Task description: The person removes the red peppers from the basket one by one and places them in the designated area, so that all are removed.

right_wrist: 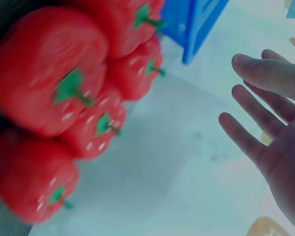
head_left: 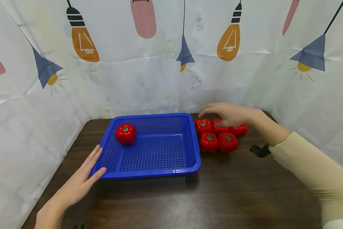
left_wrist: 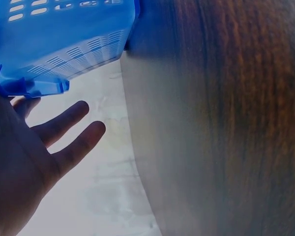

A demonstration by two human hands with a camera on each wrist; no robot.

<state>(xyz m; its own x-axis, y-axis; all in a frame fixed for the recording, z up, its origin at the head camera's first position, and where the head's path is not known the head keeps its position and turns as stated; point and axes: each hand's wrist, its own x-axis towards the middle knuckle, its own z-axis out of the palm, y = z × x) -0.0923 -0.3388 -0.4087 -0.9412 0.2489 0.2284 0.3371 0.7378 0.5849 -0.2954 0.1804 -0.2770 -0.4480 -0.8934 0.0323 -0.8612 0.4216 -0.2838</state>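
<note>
A blue plastic basket [head_left: 154, 173] with perforated walls stands on the table, one red bell pepper [head_left: 126, 135] inside at its left. My left hand [head_left: 74, 186] touches the basket's left rim near the front corner, fingers straight; the left wrist view shows its spread fingers beside the basket wall [left_wrist: 64, 39]. Over the group of several red peppers [head_left: 209, 142] right of the basket hovers my right hand [head_left: 230, 114], fingers loosely extended and holding nothing. In the right wrist view the peppers [right_wrist: 44, 69], with green stems, lie apart from the hand [right_wrist: 280, 132].
The dark wooden table [head_left: 171, 203] extends in front of the basket. A white curtain [head_left: 148, 82] printed with lamps and bulbs hangs behind and along both sides. A black strap end [head_left: 260, 151] sticks out at the right wrist.
</note>
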